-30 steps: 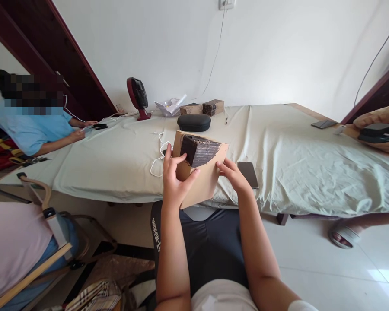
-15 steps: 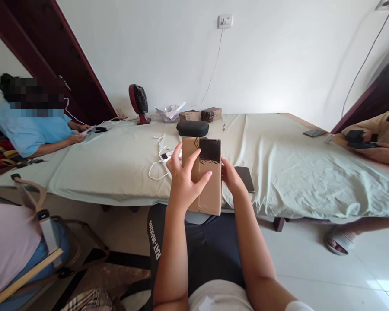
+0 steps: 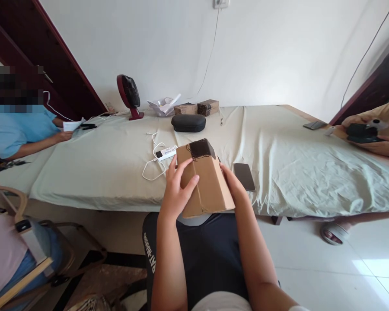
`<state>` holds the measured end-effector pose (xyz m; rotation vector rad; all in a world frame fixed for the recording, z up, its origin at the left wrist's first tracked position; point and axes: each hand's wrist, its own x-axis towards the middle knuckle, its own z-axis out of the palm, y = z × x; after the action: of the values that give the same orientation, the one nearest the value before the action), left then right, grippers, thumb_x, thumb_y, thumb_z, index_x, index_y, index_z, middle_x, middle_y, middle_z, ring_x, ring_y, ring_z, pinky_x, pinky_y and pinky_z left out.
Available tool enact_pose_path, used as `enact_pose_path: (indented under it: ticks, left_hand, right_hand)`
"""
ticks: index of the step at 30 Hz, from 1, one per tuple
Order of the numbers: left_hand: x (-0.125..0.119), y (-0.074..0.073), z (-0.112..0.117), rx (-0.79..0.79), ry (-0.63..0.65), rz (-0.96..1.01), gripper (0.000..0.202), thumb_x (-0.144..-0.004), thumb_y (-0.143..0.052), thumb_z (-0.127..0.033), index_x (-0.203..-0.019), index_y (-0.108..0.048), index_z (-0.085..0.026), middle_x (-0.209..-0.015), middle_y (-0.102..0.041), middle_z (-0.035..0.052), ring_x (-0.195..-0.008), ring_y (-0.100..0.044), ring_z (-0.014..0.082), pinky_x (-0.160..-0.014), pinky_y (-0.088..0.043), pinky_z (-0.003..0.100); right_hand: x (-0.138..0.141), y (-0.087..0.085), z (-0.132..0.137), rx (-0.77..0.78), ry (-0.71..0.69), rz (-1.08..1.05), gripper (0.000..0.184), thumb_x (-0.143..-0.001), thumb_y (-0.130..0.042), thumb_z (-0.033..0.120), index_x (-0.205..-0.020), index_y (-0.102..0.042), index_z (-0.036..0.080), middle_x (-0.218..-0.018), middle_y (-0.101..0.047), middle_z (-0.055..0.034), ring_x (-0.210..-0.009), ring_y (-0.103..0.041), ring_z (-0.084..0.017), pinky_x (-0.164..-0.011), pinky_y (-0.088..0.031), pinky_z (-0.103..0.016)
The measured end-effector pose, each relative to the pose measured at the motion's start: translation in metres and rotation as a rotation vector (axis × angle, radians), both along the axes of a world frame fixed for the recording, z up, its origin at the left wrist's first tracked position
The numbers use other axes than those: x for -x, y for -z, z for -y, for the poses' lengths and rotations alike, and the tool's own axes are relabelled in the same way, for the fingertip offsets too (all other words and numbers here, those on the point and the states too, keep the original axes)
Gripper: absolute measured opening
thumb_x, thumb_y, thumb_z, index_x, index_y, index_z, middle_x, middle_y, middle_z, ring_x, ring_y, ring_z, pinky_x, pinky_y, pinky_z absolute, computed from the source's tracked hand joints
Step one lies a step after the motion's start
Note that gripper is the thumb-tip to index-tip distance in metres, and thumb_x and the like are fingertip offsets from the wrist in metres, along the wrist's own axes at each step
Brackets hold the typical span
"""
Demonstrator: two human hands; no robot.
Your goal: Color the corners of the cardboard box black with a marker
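Both of my hands hold a brown cardboard box point(image 3: 207, 183) over the near edge of the cloth-covered table point(image 3: 288, 164). My left hand point(image 3: 175, 192) grips its left side with fingers spread over the top face. Around the right side, partly hidden behind the box, curls my right hand point(image 3: 231, 185). A black scribbled patch point(image 3: 199, 149) marks the box's far end. The box lies tilted, its long face up.
A dark phone point(image 3: 244, 176) lies just right of the box. A white power bank with cable point(image 3: 165, 153), a black case point(image 3: 188, 122), a red fan point(image 3: 129, 95) and small boxes point(image 3: 197, 107) sit further back. Other people sit at the left point(image 3: 16, 129) and right point(image 3: 372, 138).
The box has been turned in my hands from showing its torn dark side, through upright, to lying tilted with its plain face up. The view has dropped slightly.
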<state>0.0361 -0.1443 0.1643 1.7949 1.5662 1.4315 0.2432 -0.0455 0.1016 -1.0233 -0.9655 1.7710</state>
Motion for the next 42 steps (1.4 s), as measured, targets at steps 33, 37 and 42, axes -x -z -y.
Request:
enact_pose_path:
  ticks: [33, 37, 42]
  left_hand:
    - [0.001, 0.048, -0.046, 0.171, -0.027, 0.082, 0.027, -0.099, -0.052, -0.022, -0.123, -0.058, -0.031, -0.167, -0.031, 0.0071, -0.165, -0.019, 0.0311, -0.132, -0.027, 0.061]
    - [0.014, 0.056, -0.053, 0.189, -0.068, 0.144, 0.033, -0.102, -0.05, -0.027, -0.133, -0.06, -0.034, -0.169, -0.032, 0.0064, -0.166, -0.019, 0.0306, -0.133, -0.028, 0.059]
    - [0.03, 0.068, -0.06, 0.198, -0.125, 0.224, 0.034, -0.105, -0.051, -0.037, -0.136, -0.063, -0.034, -0.17, -0.035, 0.0083, -0.162, -0.031, 0.0346, -0.131, -0.029, 0.062]
  right_hand:
    - [0.001, 0.05, -0.02, 0.106, -0.002, 0.101, 0.059, -0.091, -0.061, 0.073, -0.122, -0.077, 0.025, -0.11, -0.083, -0.0089, -0.109, -0.078, -0.035, -0.095, -0.064, -0.05]
    - [0.001, 0.059, -0.022, 0.006, 0.024, 0.15, 0.065, -0.084, -0.066, 0.076, -0.125, -0.074, 0.026, -0.111, -0.083, -0.0078, -0.111, -0.077, -0.036, -0.093, -0.064, -0.049]
    - [0.003, 0.066, -0.029, -0.135, 0.01, 0.148, 0.076, -0.077, -0.073, 0.076, -0.136, -0.069, 0.029, -0.13, -0.078, -0.0062, -0.123, -0.072, -0.035, -0.097, -0.062, -0.045]
